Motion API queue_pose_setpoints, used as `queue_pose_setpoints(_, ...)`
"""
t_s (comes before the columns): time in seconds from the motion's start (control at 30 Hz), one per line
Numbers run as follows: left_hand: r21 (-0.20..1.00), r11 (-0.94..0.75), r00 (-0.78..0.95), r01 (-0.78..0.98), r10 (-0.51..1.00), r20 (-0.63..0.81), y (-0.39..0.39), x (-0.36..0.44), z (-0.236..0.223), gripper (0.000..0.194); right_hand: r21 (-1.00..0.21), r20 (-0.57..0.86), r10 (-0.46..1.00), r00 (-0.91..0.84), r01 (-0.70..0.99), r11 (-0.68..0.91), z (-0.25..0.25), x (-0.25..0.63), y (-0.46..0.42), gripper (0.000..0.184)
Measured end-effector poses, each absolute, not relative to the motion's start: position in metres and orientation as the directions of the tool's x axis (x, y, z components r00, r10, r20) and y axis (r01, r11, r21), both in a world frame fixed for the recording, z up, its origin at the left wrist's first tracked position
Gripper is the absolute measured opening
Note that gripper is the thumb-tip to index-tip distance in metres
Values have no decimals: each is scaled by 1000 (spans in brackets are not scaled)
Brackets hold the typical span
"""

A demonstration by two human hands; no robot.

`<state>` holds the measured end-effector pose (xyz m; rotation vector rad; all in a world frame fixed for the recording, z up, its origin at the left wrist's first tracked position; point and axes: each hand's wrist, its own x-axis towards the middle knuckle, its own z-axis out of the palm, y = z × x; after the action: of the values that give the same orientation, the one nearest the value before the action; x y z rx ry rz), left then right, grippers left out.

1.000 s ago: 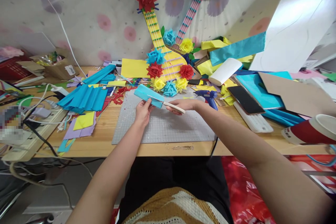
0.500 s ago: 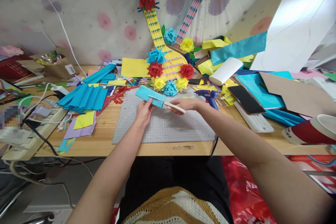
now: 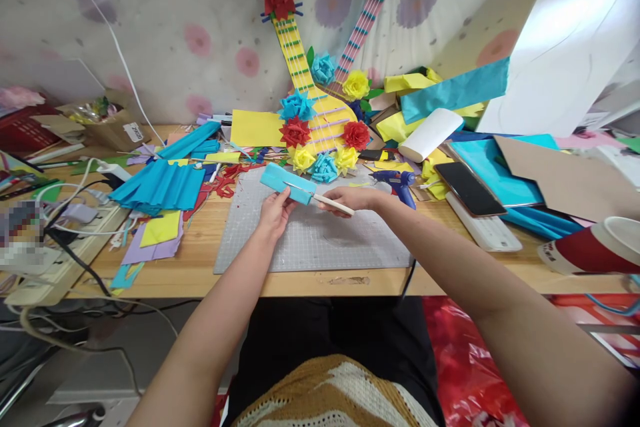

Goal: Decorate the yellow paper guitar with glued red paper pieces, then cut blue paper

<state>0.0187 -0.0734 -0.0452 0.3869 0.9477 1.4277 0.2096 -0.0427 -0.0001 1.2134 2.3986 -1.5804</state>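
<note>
A folded strip of light blue crepe paper (image 3: pixel 271 176) is held above the grey cutting mat, pinched at its near edge between the thumb and fingers of my left hand (image 3: pixel 275 211). My right hand (image 3: pixel 345 201) is closed around scissors with cream-white handles (image 3: pixel 334 205). Their metal blade lies lengthwise along the strip and points left. Whether the blades are apart is too small to tell, and some right-hand fingers are hidden under the handle.
Beneath the hands lies the cutting mat (image 3: pixel 320 250). Behind it stands a yellow paper instrument with flowers (image 3: pixel 333 113). A blue glue gun (image 3: pixel 397 181), a phone (image 3: pixel 470 189) and a paper cup (image 3: pixel 593 247) are at right. Pleated blue paper (image 3: pixel 163 183) and a power strip (image 3: pixel 70 260) are at left.
The blue strip has shifted very slightly to the right. Both hands and the scissors stay in nearly the same place.
</note>
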Motion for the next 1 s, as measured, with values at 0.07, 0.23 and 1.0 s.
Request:
queue_pose_setpoints(0.07,736,163,-129,-658,938,-323,-74,19,-45,5,-774,-413,584,-699,607,179,0,209,-43,43)
queue_pose_setpoints(0.23,736,173,-108,-654,942,-318,-74,18,-46,6,-777,-409,565,-716,598,195,3,210,-44,42)
queue_pose_setpoints(1.0,740,246,-3,-625,948,-318,-79,23,-42,6,-790,-442,503,-743,588,173,1,208,-40,51)
